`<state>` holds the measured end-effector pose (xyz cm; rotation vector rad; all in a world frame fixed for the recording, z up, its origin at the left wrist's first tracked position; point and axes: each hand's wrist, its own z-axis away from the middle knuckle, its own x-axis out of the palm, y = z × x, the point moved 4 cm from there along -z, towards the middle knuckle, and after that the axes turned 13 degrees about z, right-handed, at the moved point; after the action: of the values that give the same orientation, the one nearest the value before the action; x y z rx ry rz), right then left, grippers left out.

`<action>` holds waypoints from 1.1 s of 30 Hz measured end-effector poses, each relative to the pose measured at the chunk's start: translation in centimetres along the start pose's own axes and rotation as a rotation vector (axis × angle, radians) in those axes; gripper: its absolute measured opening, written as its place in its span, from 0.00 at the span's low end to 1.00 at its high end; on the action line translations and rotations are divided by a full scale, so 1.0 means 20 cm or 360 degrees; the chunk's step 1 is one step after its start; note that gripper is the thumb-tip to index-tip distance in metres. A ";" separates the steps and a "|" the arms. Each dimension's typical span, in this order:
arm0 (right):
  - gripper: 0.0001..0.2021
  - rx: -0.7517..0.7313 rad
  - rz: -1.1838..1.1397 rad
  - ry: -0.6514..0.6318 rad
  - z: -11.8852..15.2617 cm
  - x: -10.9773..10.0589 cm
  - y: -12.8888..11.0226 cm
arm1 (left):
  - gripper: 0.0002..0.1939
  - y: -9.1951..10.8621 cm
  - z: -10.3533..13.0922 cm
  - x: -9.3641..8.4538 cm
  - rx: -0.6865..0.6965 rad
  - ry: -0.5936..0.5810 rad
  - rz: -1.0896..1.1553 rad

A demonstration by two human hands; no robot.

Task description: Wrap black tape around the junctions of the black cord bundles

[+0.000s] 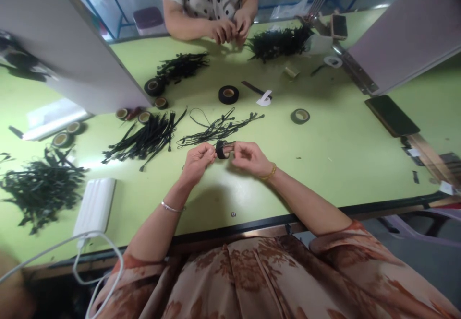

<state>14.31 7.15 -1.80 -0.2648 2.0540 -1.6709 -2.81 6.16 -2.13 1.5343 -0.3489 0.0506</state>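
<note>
In front of me, above the green table (273, 184), a small roll of black tape (219, 150) is held between my two hands. My left hand (199, 161) is closed in a pinch at the roll's left side, on what looks like a thin black cable mostly hidden by the fingers. From the right, my right hand (253, 159) is closed with its fingertips reaching to the roll's open core. Just beyond my hands lie several loose thin black cables (219, 129). Left of them is a thick bundle of short black cables (149, 136).
Across the table a co-worker's hands (230, 30) work near more black cable bundles (279, 42). Tape rolls (228, 95) lie about. A white power bank (95, 205) with a white cord is at left. Upright panels (82, 36) flank the table; a dark phone (392, 115) lies right.
</note>
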 end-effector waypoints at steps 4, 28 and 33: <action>0.25 0.0243 -0.0667 0.0062 -0.02 -0.01 0.05 | 0.20 0.02 0.00 0.00 0.0057 -0.0041 -0.0170; 0.26 0.0271 -0.0521 0.0367 0.00 -0.06 -0.13 | 0.17 0.02 0.06 0.19 0.0146 -0.0335 -0.1919; 0.17 -0.0058 0.0046 0.0417 0.03 -0.09 -0.18 | 0.21 0.01 0.02 0.11 0.0008 -0.0030 -0.1002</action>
<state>15.74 6.56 1.97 -0.0278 2.2663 -1.7286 -0.82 5.31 -1.46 1.5902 0.1305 -0.4565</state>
